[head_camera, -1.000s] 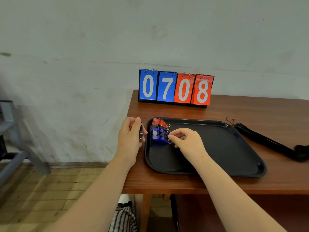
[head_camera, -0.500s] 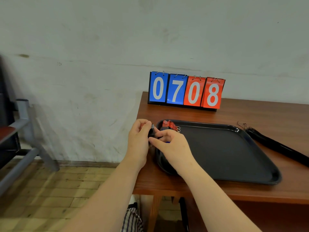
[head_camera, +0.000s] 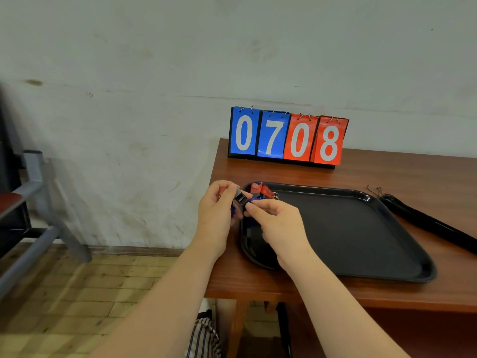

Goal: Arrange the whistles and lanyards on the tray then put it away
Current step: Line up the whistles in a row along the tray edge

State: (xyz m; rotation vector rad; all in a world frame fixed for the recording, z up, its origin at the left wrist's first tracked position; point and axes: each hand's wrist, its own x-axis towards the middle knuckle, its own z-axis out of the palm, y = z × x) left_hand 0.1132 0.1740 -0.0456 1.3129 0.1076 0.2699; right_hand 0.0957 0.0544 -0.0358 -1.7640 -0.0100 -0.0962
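Observation:
A black tray (head_camera: 361, 228) lies on the wooden table (head_camera: 413, 174). Red whistles (head_camera: 262, 189) with metal rings sit in its far left corner, and a bit of a blue whistle (head_camera: 255, 199) shows just behind my right fingers. My left hand (head_camera: 215, 210) holds several whistles at the tray's left edge, a black whistle (head_camera: 240, 200) on top, with red and blue ones peeking out of the fist. My right hand (head_camera: 277, 222) pinches that black whistle from the right. Black lanyards (head_camera: 426, 220) lie in a bundle on the table right of the tray.
A flip scoreboard (head_camera: 287, 136) reading 0708 stands at the table's back edge against the wall. A grey metal chair frame (head_camera: 38, 202) stands at the far left on the wooden floor. The table's left edge runs just beside my left hand.
My right hand left the blue whistles on the tray and moved left to my left hand, where it now pinches the black whistle. The view shifted so the table sits further right.

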